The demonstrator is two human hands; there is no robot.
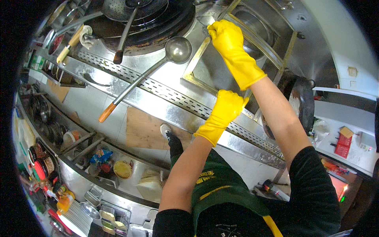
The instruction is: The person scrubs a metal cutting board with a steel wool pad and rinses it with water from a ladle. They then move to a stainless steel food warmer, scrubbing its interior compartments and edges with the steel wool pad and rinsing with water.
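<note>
Both hands wear yellow rubber gloves. My right hand (226, 37) is closed at the upper edge of a square metal frame on the steel stove top, over what looks like a wire scrubber (206, 29), mostly hidden. My left hand (227, 108) rests with curled fingers at the frame's near bar (201, 84); whether it grips the bar cannot be told. A steel ladle (178, 49) with a wooden handle end lies left of the hands, across the slotted drain strip (177, 94).
A black wok burner (142, 38) holds a strainer (118, 10) and another long-handled tool. A wooden-handled brush or mop (71, 43) lies at the left. A dark wok (305, 103) stands upright at the right. Behind me is a counter with steel containers (93, 197).
</note>
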